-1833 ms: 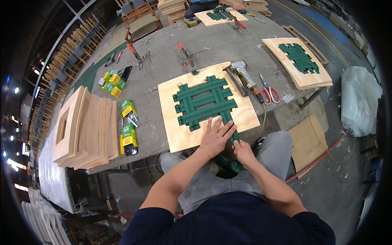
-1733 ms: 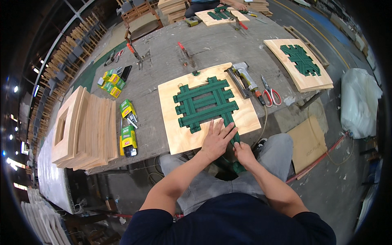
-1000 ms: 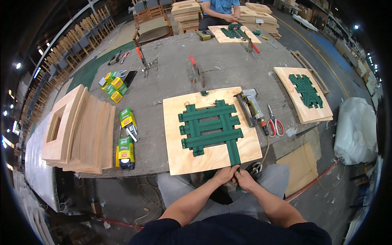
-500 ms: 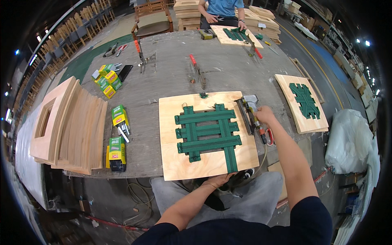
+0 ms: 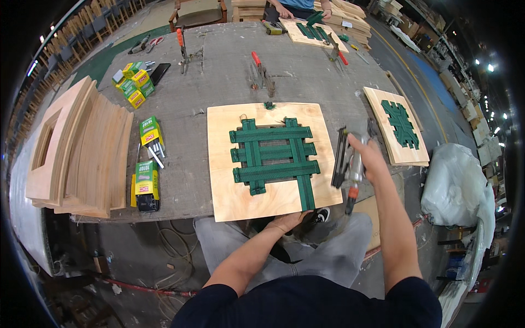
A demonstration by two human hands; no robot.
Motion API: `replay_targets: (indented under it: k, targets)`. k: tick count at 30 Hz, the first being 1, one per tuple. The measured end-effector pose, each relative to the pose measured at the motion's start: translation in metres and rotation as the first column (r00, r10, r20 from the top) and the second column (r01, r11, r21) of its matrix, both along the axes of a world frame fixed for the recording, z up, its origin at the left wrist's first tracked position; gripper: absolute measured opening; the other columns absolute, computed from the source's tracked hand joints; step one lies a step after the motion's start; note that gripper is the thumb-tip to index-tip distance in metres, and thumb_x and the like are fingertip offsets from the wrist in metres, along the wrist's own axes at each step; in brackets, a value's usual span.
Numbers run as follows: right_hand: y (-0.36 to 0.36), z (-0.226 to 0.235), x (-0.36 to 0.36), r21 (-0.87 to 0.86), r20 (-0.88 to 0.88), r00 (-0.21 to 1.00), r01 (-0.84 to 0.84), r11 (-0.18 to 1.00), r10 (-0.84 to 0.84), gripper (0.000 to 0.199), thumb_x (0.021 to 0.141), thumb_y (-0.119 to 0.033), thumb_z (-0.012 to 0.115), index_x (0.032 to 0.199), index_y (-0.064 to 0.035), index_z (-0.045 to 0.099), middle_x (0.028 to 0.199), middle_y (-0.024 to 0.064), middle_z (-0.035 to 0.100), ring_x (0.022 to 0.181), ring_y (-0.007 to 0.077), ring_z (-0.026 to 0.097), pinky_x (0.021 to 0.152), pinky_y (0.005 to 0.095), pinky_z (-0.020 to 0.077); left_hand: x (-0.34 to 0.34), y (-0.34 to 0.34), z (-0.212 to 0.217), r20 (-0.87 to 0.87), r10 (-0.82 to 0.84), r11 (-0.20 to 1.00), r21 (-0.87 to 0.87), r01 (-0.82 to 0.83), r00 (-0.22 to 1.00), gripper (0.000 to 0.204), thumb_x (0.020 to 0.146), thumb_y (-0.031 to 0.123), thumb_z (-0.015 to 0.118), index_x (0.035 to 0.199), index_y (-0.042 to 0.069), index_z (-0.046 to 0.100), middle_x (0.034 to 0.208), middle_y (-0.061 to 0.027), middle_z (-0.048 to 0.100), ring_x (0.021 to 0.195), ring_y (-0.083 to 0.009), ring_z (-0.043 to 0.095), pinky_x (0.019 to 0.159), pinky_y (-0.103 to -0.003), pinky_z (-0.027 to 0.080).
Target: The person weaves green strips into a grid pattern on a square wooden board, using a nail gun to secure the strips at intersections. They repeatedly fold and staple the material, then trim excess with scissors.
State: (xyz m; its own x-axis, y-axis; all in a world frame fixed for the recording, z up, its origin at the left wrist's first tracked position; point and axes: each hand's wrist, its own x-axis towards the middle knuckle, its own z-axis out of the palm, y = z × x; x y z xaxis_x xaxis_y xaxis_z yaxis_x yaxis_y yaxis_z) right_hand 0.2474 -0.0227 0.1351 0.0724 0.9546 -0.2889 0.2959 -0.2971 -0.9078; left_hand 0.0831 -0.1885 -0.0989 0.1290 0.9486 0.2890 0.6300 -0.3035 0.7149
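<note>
A square plywood panel (image 5: pixel 229 199) lies at the table's front edge, its cut-out crossed by woven green webbing straps (image 5: pixel 276 170). One strap runs down to the panel's near edge. There my left hand (image 5: pixel 289 222) is closed at the strap's end, fingers partly hidden under the edge. My right hand (image 5: pixel 372 158) grips a staple gun (image 5: pixel 355 164), lifted just right of the panel and a little blurred.
Stacked wooden frames (image 5: pixel 101 158) stand at left, near green-and-yellow staple boxes (image 5: pixel 149 130). Red-handled clamps (image 5: pixel 261 71) sit farther back. Another webbed panel (image 5: pixel 396 126) lies at right. Across the table a person handles green webbing on a panel (image 5: pixel 322 41).
My right hand has picked the staple gun up off the table and raised it beside the panel. My left hand stays at the near edge. The whole view has shifted slightly.
</note>
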Motion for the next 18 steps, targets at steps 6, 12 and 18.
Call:
replay_targets:
  k: [6,12,18]
  targets:
    - [-0.111,-0.027,-0.001,-0.137,0.054,0.979,-0.187,0.973,0.196,0.027,0.094,-0.024,0.076,0.106,-0.0035,0.064,0.076,0.0026,0.064,0.054,0.0135,0.061,0.047,0.0307,0.049,-0.004,0.003,0.016,-0.036,-0.029,0.998,0.048,0.031,0.999,0.049,0.098,0.043,0.064,0.135,0.011,0.059,0.134,-0.0204,0.061,0.124,-0.044,0.056,0.105,-0.056,0.043]
    - [-0.129,-0.047,-0.019,-0.132,0.011,0.959,-0.279,0.951,0.283,0.014,0.097,-0.011,0.069,0.099,0.0011,0.063,0.081,0.0046,0.066,0.053,0.0117,0.059,0.045,0.0284,0.0451,-0.005,0.003,0.016,-0.046,-0.082,0.995,-0.052,0.08,0.996,0.048,0.101,0.045,0.06,0.135,0.011,0.059,0.133,-0.0174,0.062,0.125,-0.0405,0.057,0.104,-0.052,0.044]
    - [-0.131,-0.049,-0.025,-0.18,0.077,0.952,-0.28,0.943,0.298,0.01,0.097,-0.009,0.069,0.094,-0.0013,0.063,0.07,-0.0003,0.062,0.05,0.0084,0.055,0.044,0.0261,0.0411,-0.005,-0.001,0.015,-0.026,-0.055,0.995,-0.088,0.052,0.998,0.046,0.101,0.043,0.06,0.134,0.01,0.06,0.131,-0.018,0.063,0.123,-0.0415,0.057,0.103,-0.053,0.045]
